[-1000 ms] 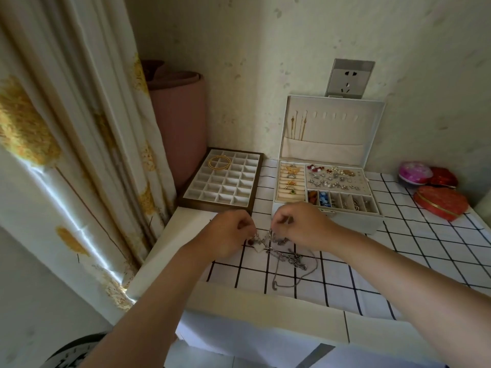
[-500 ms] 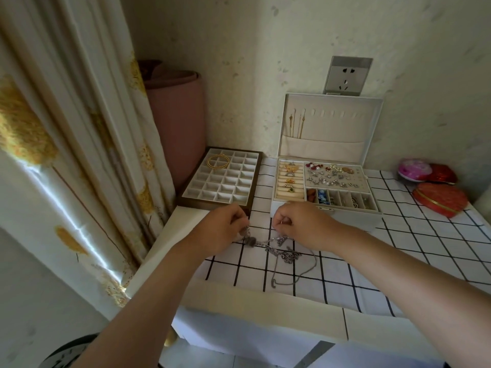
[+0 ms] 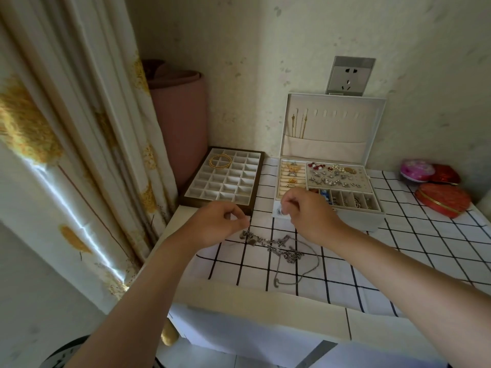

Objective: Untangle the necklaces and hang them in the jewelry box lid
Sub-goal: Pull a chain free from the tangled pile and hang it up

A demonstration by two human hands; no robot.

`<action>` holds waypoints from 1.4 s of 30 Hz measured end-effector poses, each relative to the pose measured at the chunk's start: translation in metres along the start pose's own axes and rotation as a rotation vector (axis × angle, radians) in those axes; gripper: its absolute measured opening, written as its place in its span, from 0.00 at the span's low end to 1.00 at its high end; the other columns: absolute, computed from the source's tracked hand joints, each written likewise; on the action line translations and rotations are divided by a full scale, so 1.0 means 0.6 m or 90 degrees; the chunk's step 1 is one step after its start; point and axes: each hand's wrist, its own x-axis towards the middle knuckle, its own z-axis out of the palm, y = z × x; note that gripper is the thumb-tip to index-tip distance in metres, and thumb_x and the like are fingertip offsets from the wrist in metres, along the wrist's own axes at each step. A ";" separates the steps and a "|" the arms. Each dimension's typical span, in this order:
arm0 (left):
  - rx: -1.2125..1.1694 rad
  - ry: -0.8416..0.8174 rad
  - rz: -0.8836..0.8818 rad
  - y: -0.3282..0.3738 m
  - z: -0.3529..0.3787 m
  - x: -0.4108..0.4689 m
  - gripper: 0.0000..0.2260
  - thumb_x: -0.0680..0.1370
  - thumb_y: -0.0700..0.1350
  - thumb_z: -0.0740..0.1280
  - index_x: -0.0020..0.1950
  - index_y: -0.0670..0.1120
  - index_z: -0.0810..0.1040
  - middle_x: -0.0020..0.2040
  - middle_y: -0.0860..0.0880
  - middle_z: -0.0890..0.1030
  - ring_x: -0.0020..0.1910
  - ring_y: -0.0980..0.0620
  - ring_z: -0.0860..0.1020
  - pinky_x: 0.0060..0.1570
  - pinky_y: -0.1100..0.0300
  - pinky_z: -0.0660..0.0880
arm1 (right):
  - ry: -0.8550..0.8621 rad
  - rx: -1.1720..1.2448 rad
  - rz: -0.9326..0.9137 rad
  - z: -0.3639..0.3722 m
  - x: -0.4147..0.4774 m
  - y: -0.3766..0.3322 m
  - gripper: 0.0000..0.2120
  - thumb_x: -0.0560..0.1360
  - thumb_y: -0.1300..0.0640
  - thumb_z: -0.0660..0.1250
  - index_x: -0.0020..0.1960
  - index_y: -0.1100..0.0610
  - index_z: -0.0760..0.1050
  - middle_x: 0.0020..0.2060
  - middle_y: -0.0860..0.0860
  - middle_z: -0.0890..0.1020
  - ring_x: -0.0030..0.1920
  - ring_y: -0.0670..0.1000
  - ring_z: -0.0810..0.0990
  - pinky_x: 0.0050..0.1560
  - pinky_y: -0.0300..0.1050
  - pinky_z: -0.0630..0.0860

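Silver necklaces (image 3: pixel 276 245) lie knotted on a black-and-white checked tablecloth (image 3: pixel 398 248), close to the cloth's front-left corner and just behind a bare strip of white table edge (image 3: pixel 239 296). How many chains make up the knot cannot be told. One thin strand loops out toward the front edge and ends in a small hook.

A person's two hands work directly above the knot. The left hand (image 3: pixel 220 224) has its fingers curled, with thumb and forefinger pinching the chunky, charm-laden end of the chain, which hangs from them to the cloth. The right hand (image 3: pixel 310 216) is curled the same way, its fingertips nipping a small silvery piece of chain just in front of the jewelry box (image 3: pixel 356 219).

That one box stands at the back against the wall, below a single wall socket (image 3: pixel 349 75). Its lid (image 3: pixel 332 102) is upright, and a few gold chains (image 3: pixel 299 126) hang from hooks at the lid's left end. To the box's left is one brown compartment tray (image 3: pixel 186 200), set at an angle, with a gold bangle (image 3: pixel 220 161) in its far corner.

The left side is hemmed in by a patterned curtain (image 3: pixel 79 128) and a pink roll (image 3: pixel 180 115) standing in the corner. To the right, bare checked cloth runs as far as three tins: one pink tin (image 3: pixel 417 170), one red tin (image 3: pixel 446 174) behind it and a larger red tin (image 3: pixel 443 199) in front.
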 end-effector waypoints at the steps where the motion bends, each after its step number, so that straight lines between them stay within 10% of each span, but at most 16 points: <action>1: -0.012 0.008 0.002 0.000 -0.004 -0.001 0.04 0.77 0.51 0.71 0.45 0.52 0.82 0.30 0.55 0.70 0.30 0.58 0.69 0.38 0.61 0.68 | 0.001 0.063 0.025 0.001 0.001 -0.004 0.08 0.82 0.61 0.60 0.48 0.55 0.75 0.45 0.48 0.82 0.44 0.48 0.81 0.45 0.43 0.78; 12: -0.194 0.032 -0.054 0.010 -0.022 -0.024 0.04 0.80 0.43 0.68 0.47 0.46 0.81 0.39 0.48 0.74 0.39 0.55 0.75 0.36 0.54 0.83 | 0.024 0.564 0.244 0.000 0.004 -0.058 0.08 0.86 0.59 0.54 0.53 0.57 0.71 0.34 0.55 0.83 0.32 0.55 0.83 0.43 0.55 0.83; 18: -0.055 -0.117 -0.056 0.000 -0.036 -0.040 0.05 0.78 0.47 0.69 0.44 0.50 0.84 0.31 0.52 0.73 0.29 0.54 0.72 0.32 0.60 0.76 | -0.250 0.339 0.129 -0.014 -0.013 -0.054 0.06 0.83 0.59 0.61 0.53 0.58 0.76 0.34 0.52 0.81 0.33 0.51 0.79 0.36 0.45 0.78; 25: 0.157 -0.229 -0.102 -0.015 -0.035 -0.060 0.10 0.75 0.57 0.71 0.39 0.55 0.88 0.46 0.57 0.85 0.50 0.60 0.79 0.55 0.63 0.75 | -0.553 0.025 0.032 0.000 -0.039 -0.071 0.05 0.79 0.58 0.69 0.53 0.53 0.83 0.46 0.48 0.87 0.39 0.47 0.84 0.51 0.44 0.81; 32: 0.182 -0.117 0.000 -0.017 -0.021 -0.057 0.06 0.77 0.48 0.72 0.52 0.51 0.86 0.43 0.58 0.81 0.40 0.65 0.76 0.39 0.73 0.71 | -0.295 -0.073 -0.080 0.028 -0.020 -0.066 0.07 0.78 0.53 0.70 0.54 0.49 0.85 0.51 0.41 0.85 0.48 0.40 0.82 0.54 0.39 0.77; 42: 0.265 -0.048 0.052 -0.031 0.012 -0.037 0.04 0.76 0.46 0.70 0.48 0.52 0.84 0.46 0.55 0.83 0.47 0.58 0.79 0.52 0.58 0.78 | -0.153 -0.280 -0.235 0.062 -0.019 -0.046 0.06 0.78 0.51 0.67 0.51 0.50 0.82 0.49 0.44 0.81 0.46 0.46 0.80 0.44 0.45 0.78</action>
